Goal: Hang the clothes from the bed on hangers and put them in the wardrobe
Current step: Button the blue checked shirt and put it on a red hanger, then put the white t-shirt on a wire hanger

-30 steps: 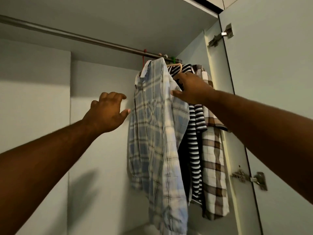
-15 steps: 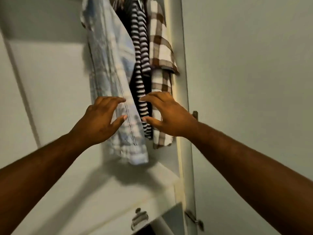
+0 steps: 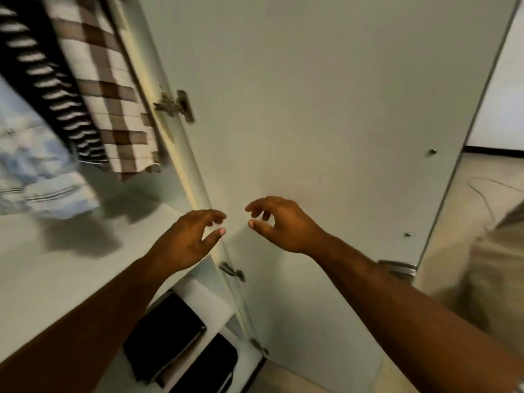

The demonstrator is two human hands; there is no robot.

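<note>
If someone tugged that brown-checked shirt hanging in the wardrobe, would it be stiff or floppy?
Probably floppy: the brown-checked shirt hangs in soft folds, its hem curling. Likely light and apt to swing, since it dangles beside the striped garment.

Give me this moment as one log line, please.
left hand: empty, open | right hand: empty, open | hanging: blue plaid shirt, striped top, brown check shirt | wardrobe door: open

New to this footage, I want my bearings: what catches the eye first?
The left grip and right grip hover empty at the middle, fingers loosely curled, before the pale wardrobe door. Upper left hang a brown checked shirt, a striped top and a light blue shirt.
</note>
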